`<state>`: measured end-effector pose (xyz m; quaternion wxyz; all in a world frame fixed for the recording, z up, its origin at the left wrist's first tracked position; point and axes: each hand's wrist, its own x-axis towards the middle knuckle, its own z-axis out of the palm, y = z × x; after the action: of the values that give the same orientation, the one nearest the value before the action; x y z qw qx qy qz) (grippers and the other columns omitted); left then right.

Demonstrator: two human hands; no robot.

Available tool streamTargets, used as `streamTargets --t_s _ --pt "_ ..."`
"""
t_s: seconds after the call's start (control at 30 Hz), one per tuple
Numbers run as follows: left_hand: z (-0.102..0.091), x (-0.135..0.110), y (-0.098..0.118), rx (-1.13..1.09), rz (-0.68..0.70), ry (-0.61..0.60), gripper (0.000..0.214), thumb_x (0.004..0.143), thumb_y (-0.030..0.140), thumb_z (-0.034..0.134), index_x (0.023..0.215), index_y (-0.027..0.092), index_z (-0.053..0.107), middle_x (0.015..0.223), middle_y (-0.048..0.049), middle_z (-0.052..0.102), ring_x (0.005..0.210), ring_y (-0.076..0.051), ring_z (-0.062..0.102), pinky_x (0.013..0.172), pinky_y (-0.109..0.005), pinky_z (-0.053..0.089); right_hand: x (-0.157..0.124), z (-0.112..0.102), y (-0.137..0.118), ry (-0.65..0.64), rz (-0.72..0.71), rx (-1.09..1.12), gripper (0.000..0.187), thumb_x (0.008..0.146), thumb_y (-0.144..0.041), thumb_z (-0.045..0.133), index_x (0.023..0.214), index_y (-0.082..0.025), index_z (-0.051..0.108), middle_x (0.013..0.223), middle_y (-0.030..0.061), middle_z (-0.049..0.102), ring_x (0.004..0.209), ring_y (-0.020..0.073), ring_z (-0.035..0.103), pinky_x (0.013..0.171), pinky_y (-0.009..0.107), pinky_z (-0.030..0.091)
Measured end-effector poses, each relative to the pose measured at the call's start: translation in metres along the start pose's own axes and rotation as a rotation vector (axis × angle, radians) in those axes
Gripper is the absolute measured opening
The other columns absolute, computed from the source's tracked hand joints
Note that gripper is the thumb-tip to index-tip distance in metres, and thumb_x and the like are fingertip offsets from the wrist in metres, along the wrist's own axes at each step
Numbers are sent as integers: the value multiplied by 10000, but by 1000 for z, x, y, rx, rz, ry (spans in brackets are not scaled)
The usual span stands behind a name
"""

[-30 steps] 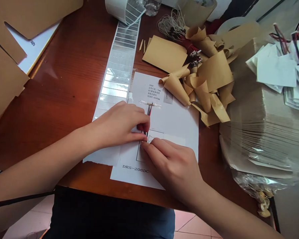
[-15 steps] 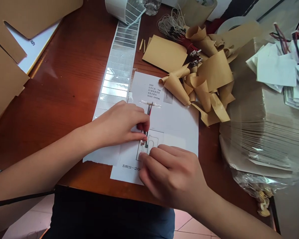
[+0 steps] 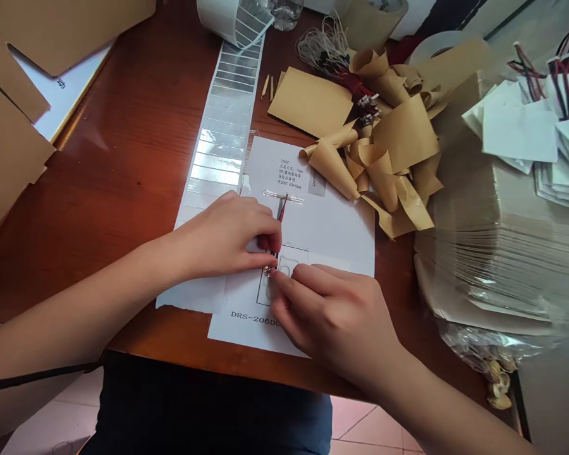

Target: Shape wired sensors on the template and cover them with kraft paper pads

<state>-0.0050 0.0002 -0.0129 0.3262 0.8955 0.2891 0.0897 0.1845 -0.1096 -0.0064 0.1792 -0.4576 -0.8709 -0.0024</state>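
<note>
On the reddish-brown wooden desk point(image 3: 99, 189), a white printed sheet point(image 3: 332, 234) lies at 6 o'clock. The left hand point(image 3: 222, 237) and right hand point(image 3: 336, 319) have fingers closed on a thin red-and-black wire pair point(image 3: 279, 227), which runs from 1 to 7 o'clock, its lower end between their fingertips.

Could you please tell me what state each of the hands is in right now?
Left hand: curled at the black and red wires, grip unclear.
Right hand: fingertips on their small metal end, grip unclear.
</note>
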Motion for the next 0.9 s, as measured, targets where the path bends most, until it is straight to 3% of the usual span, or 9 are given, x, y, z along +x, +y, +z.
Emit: streamTargets --t_s 0.37,0.5,0.67,0.9 --pt "-7 0 5 -54 -42 -73 126 930 274 637 884 229 745 882 20 749 904 -194 633 896 -375 354 1 0 2 -40 -30 -2 315 963 -171 552 668 -175 662 597 -30 528 547 116 426 523 289 311" --pt "-4 0 7 -47 -76 -49 87 839 301 714 876 226 736 863 23 726 920 -202 624 905 -384 339 2 -2 3 43 6 40 331 953 -168 546 639 -179 652 572 -30 493 515 109 384 509 275 312" --pt "4 0 14 -15 -142 -18 79 807 289 692 827 212 695 839 16 692 906 -206 591 875 -390 323 3 -9 3 201 110 44 306 922 -126 584 628 -180 649 554 -36 497 492 84 411 487 265 301" --pt "1 0 13 -29 -134 -23 94 841 307 670 848 219 703 864 7 695 932 -218 580 888 -399 314 4 -8 10 177 149 29 267 912 -140 584 667 -182 681 566 -35 548 478 80 436 476 258 309"
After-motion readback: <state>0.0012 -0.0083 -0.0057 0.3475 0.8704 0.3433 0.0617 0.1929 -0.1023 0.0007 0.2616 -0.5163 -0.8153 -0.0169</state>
